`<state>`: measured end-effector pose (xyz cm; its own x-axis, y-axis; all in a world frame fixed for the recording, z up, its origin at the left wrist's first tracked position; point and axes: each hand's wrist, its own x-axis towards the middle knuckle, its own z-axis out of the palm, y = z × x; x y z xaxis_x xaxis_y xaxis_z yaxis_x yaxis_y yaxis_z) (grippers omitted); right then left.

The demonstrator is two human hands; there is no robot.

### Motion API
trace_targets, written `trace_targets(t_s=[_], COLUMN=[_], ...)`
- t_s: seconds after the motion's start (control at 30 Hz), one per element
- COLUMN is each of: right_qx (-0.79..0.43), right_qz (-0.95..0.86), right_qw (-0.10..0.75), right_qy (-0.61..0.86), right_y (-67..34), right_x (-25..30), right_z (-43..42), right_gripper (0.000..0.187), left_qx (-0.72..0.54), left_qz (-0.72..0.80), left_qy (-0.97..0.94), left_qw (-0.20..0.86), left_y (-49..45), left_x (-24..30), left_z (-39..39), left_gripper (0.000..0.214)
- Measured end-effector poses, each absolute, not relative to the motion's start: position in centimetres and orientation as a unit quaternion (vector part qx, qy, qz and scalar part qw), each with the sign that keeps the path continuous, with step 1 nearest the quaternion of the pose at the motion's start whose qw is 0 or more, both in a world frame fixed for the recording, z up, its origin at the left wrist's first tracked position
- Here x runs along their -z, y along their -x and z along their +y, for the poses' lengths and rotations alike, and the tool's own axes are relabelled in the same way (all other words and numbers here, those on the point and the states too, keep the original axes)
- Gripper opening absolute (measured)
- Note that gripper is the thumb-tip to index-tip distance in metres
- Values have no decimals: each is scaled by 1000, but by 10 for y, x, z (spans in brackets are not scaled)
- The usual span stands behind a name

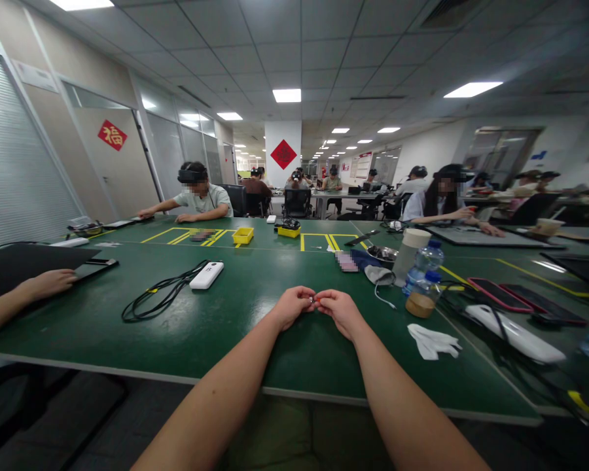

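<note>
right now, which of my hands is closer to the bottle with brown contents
Right. The right hand is to the left of the bottle with brown contents; the left hand is farther left, beside the right hand.

Left hand (293, 307) and right hand (339, 313) meet over near side of table (235, 333), small part (315, 300) between fingertips. Left of them: power bank (207, 275), cable (150, 297) left of that. Right: tissue (432, 341), two bottles (423, 302) behind it; farther back, ahead-left of hands, two trays (243, 237).
</note>
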<state>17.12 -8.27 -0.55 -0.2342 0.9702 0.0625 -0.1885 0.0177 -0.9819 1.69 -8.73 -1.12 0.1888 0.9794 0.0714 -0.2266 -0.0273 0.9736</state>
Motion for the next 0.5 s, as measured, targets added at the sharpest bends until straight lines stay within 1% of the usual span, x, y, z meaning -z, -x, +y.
trace_targets(t_s=[0.2,0.37,0.5], right_qx=[-581,-590,-592], right_qz=[-521,-502,-499], right_qw=[499,498,499], right_qy=[377,388,389], right_y=[-170,-170,-171], right_x=[7,4,5], right_z=[-84,-84,-82], right_gripper=[17,10,10], left_qx=[-506,-512,-516], left_qz=[386,406,409], left_qy=[-495,-476,-461], left_qw=[592,589,595], left_y=[-17,-19,-19], left_x=[9,8,6], left_z=[-88,-88,-89], left_gripper=[26,24,25])
